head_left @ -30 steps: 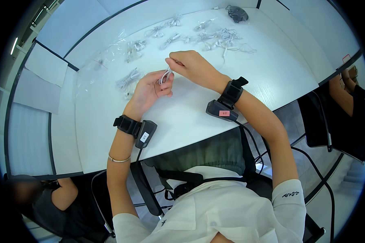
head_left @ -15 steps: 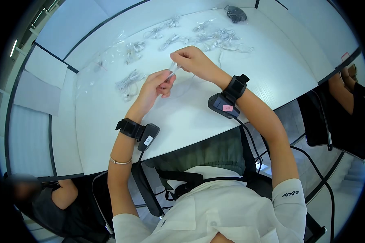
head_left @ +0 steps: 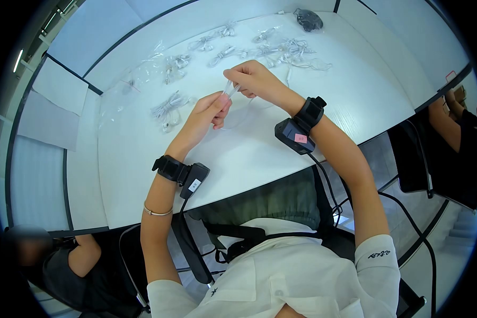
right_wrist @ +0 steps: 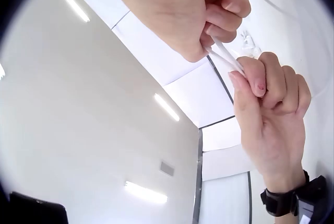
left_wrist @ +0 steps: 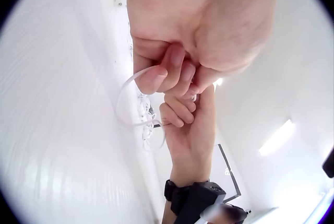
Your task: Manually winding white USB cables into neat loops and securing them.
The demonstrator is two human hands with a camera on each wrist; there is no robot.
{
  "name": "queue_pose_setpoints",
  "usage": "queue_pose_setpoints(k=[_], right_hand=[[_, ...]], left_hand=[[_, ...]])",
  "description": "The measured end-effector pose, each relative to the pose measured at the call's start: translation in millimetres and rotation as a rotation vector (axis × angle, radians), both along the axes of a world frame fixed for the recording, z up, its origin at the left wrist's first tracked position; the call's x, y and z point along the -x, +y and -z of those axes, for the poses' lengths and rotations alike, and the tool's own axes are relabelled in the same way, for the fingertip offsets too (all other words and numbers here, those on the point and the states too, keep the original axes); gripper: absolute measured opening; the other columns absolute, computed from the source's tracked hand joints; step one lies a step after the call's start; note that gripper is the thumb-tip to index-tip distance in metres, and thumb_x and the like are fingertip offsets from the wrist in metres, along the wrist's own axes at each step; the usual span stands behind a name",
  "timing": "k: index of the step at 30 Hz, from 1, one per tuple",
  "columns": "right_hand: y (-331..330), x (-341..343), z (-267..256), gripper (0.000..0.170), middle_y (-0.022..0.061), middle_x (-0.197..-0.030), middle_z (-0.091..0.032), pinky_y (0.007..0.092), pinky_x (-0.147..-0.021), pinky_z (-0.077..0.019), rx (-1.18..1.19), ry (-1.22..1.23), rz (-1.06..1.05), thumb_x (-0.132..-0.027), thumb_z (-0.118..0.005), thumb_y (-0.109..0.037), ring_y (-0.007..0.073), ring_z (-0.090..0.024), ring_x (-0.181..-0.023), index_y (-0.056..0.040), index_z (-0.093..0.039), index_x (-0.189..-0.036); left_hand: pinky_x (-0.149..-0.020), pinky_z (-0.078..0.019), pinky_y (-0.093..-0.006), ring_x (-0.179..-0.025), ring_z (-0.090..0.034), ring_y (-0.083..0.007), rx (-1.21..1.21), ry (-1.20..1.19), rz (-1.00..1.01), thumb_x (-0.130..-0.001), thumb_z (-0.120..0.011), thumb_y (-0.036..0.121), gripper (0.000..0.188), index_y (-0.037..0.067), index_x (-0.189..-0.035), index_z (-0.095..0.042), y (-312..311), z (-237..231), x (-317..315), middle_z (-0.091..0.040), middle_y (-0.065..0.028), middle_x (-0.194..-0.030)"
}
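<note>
Between my two hands, a white cable (right_wrist: 225, 56) runs as a pair of short strands, seen best in the right wrist view. My left hand (head_left: 209, 112) pinches it with thumb and forefinger, its other fingers curled in. Just beyond, my right hand (head_left: 257, 82) grips the other end of those strands with curled fingers. In the left wrist view, a thin loop of the cable (left_wrist: 120, 101) hangs out from the fingers of my left hand (left_wrist: 198, 20) over the table. The part inside each fist is hidden.
Several bundles of white cables (head_left: 169, 106) lie on the white table (head_left: 238, 153), some in clear plastic bags. A dark bundle (head_left: 308, 19) sits at the back. Low white panels border the table. Other people sit at both sides.
The cable showed as a small coil in my left hand; now its strands stretch between both hands. My right hand has moved slightly away, and my left has turned a little.
</note>
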State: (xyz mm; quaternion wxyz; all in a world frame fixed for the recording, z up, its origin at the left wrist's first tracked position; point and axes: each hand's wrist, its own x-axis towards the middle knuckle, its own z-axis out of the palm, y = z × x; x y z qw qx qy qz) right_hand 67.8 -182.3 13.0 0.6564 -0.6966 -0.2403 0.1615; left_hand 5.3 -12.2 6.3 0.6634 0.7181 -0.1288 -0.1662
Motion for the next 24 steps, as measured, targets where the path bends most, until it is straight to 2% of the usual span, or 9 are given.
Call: queue_pose_setpoints(k=[3, 6, 13, 16, 19, 24], right_hand=[[0.4, 1.5, -0.5, 0.034, -0.006, -0.053, -0.03, 0.0212, -0.04, -0.0202, -0.023, 0.086, 0.014, -0.086, -0.055, -0.03, 0.0039, -0.026, -0.045, -0.0091, -0.042, -0.061], [-0.3, 2.8, -4.2, 0.034, -0.0057, -0.053, -0.031, 0.021, -0.041, -0.0203, -0.053, 0.15, 0.016, -0.085, -0.057, -0.029, 0.0041, -0.026, -0.045, -0.0083, -0.043, -0.062], [0.7, 1.3, -3.7, 0.032, -0.0036, -0.06, -0.037, 0.0211, -0.041, -0.0219, -0.032, 0.109, -0.011, -0.086, -0.057, -0.029, 0.0044, -0.028, -0.046, -0.004, -0.05, -0.066], [0.7, -2.6, 0.4, 0.03, -0.0028, -0.06, -0.04, 0.0206, -0.043, -0.0251, -0.045, 0.027, -0.056, -0.087, -0.055, -0.03, 0.0049, -0.031, -0.048, -0.0033, -0.053, -0.075], [6.4, 2.0, 7.0, 0.028, -0.0005, -0.064, -0.045, 0.0206, -0.048, -0.0302, -0.081, -0.097, -0.022, -0.088, -0.053, -0.032, 0.0062, -0.038, -0.053, -0.0042, -0.053, -0.091], [12.5, 16.4, 5.1, 0.035, 0.0049, -0.073, -0.053, 0.0256, -0.056, -0.0368, 0.138, -0.347, 0.022, -0.089, -0.051, -0.035, 0.0118, -0.046, -0.061, -0.0065, -0.047, -0.109]], left_hand=[[-0.047, -0.0252, -0.0212, -0.05, -0.025, -0.0056, 0.047, 0.011, 0.011, -0.095, -0.042, 0.034, 0.032, 0.008, -0.075, -0.042, 2.3, 4.0, -1.0, -0.028, 0.0049, -0.061], [-0.048, -0.0279, -0.0222, -0.05, -0.028, -0.0072, -0.006, 0.005, 0.008, -0.095, -0.038, 0.034, 0.035, 0.008, -0.072, -0.04, 2.0, 0.3, -0.3, -0.028, 0.0039, -0.06], [-0.046, -0.027, -0.021, -0.049, -0.026, -0.005, 0.036, -0.001, 0.031, -0.095, -0.042, 0.034, 0.034, 0.007, -0.075, -0.045, 1.6, 1.8, 0.0, -0.028, 0.0055, -0.057], [-0.047, -0.0294, -0.0209, -0.048, -0.025, -0.0056, 0.066, -0.021, -0.005, -0.095, -0.042, 0.034, 0.033, 0.006, -0.076, -0.046, 2.1, 5.4, -1.3, -0.029, 0.0053, -0.057], [-0.049, -0.031, -0.0226, -0.049, -0.027, -0.0062, 0.115, -0.029, -0.113, -0.095, -0.04, 0.031, 0.03, 0.009, -0.075, -0.042, 3.1, 3.9, -2.5, -0.027, 0.0049, -0.058], [-0.054, -0.034, -0.0239, -0.052, -0.029, -0.0067, 0.3, -0.014, -0.237, -0.095, -0.039, 0.027, 0.025, 0.009, -0.077, -0.042, 10.7, 7.4, -8.2, -0.028, 0.0049, -0.061]])
